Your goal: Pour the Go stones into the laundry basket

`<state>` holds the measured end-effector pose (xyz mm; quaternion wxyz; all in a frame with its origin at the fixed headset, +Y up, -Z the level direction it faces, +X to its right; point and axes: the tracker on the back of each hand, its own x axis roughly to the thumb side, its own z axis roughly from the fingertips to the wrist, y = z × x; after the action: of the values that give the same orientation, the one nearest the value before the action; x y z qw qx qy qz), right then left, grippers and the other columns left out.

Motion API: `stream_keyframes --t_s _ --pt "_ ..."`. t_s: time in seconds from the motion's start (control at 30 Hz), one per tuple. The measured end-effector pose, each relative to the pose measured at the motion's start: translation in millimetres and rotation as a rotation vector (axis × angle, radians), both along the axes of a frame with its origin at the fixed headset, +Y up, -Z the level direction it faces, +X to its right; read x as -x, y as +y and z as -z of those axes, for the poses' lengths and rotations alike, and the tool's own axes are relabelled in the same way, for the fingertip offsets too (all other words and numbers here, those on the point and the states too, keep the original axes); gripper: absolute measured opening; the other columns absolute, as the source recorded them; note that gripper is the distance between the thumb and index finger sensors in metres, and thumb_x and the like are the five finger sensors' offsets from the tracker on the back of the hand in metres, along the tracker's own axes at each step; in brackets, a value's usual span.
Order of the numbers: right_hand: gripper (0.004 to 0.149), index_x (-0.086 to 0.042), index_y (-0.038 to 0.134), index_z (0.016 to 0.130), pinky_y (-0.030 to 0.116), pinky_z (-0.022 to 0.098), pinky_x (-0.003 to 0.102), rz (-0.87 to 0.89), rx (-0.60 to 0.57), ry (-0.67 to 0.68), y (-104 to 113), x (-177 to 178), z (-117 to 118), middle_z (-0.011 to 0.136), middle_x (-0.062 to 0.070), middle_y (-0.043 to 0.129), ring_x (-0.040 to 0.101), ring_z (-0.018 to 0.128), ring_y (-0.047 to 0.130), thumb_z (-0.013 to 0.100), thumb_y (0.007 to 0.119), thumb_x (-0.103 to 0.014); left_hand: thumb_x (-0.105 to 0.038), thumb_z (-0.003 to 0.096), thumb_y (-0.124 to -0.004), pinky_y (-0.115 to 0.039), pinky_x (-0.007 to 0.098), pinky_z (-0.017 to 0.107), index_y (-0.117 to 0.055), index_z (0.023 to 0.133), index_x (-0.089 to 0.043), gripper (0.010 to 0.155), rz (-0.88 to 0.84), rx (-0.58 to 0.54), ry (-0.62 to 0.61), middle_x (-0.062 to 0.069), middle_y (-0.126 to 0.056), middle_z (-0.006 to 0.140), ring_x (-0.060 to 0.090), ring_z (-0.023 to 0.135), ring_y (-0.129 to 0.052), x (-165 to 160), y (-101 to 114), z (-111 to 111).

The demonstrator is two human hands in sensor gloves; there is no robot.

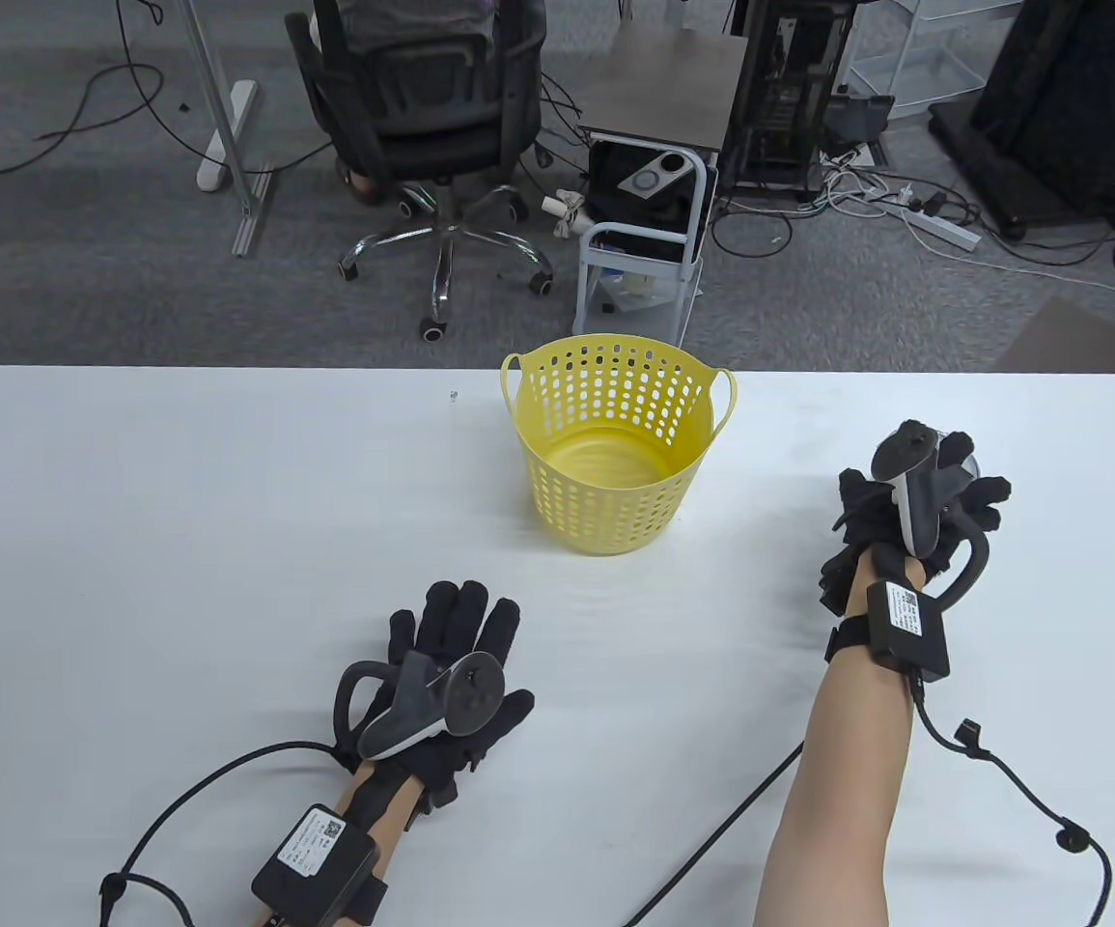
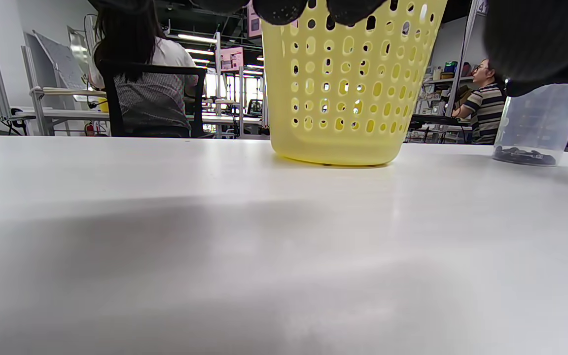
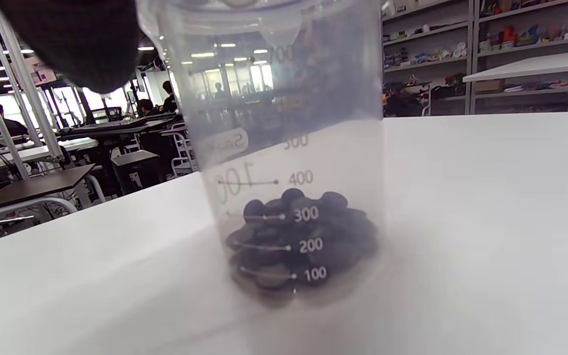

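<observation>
A yellow perforated laundry basket (image 1: 605,502) stands upright at the table's far middle; it also shows in the left wrist view (image 2: 348,98). A clear measuring cup (image 3: 289,123) stands on the table at the right, with black Go stones (image 3: 303,241) piled in its bottom. My right hand (image 1: 914,502) is over the cup and grips it near the rim, hiding it from above. The left wrist view shows the cup (image 2: 535,123) with the glove around its top. My left hand (image 1: 465,628) rests flat on the table in front of the basket, fingers extended and empty.
The white table (image 1: 181,531) stretches wide to the left. A tiny speck (image 1: 454,394) lies near the far edge. Glove cables (image 1: 1001,772) trail from both wrists over the near side. An office chair (image 1: 432,126) and a cart (image 1: 644,222) stand beyond the table.
</observation>
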<state>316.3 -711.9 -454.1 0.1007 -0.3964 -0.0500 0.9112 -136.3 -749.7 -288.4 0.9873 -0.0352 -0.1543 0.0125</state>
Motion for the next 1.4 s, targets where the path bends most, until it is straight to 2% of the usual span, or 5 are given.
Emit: stream_keyframes --t_s 0.27,0.4,0.7,1.17,1.4 --pt "0.068 -0.058 0.048 0.1 0.039 0.087 0.062 0.054 -0.092 0.047 2 -5 -11 0.121 -0.01 0.023 0.055 0.109 0.029 0.046 0.089 -0.054 -0.076 0.0398 -0.072 -0.04 0.068 0.076 -0.029 0.111 -0.037 0.092 -0.006 -0.013 0.009 0.004 -0.023 0.123 0.038 0.115 -0.028 2 4 -1" --pt "0.06 -0.055 0.059 0.096 0.041 0.085 0.064 0.066 -0.2 0.139 2 -2 -24 0.119 -0.008 0.033 0.057 0.107 0.032 0.045 0.09 -0.053 -0.076 0.0399 -0.072 -0.04 0.068 0.076 -0.03 0.111 -0.038 0.092 -0.007 0.001 0.016 0.004 -0.023 0.123 0.038 0.115 -0.028 4 3 1" --pt "0.061 -0.049 0.062 0.096 0.052 0.076 0.068 -0.064 -0.332 0.384 21 28 -68 0.116 0.0 0.043 0.063 0.099 0.045 0.042 0.09 -0.054 -0.076 0.04 -0.072 -0.041 0.068 0.076 -0.03 0.111 -0.037 0.091 -0.026 0.005 0.028 0.005 -0.024 0.123 0.038 0.115 -0.029 8 4 3" --pt "0.061 -0.044 0.065 0.096 0.061 0.069 0.07 -0.128 -0.445 0.792 50 105 -148 0.113 0.007 0.051 0.067 0.092 0.055 0.042 0.088 -0.057 -0.076 0.0399 -0.072 -0.041 0.068 0.076 -0.031 0.111 -0.037 0.091 -0.042 0.013 0.049 0.005 -0.025 0.123 0.038 0.115 -0.029 14 5 6" --pt "0.061 -0.042 0.066 0.097 0.064 0.066 0.07 -0.11 -0.467 0.971 38 163 -176 0.112 0.009 0.054 0.067 0.09 0.059 0.041 0.088 -0.058 -0.076 0.0398 -0.072 -0.041 0.068 0.076 -0.031 0.111 -0.037 0.091 -0.046 0.01 0.044 0.004 -0.025 0.123 0.038 0.115 -0.029 14 5 6"
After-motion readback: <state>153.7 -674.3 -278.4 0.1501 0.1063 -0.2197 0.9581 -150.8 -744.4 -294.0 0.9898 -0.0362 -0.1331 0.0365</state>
